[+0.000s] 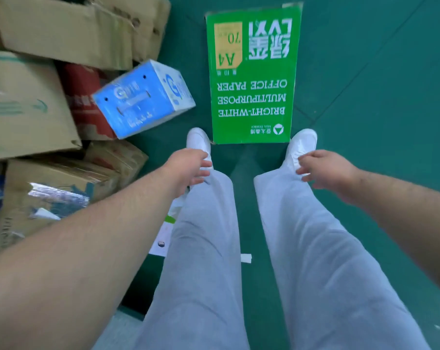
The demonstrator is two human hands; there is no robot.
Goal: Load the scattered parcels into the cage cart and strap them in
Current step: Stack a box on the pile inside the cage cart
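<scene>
Both hands, left hand (188, 170) and right hand (325, 173), empty, fingers spread above green paper box (251, 79); risk: heavy box slipping from bare palms.

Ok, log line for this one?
left hand open, empty | right hand open, empty | green box on floor at feet | blue box tilted beside cartons | cart unseen
</scene>
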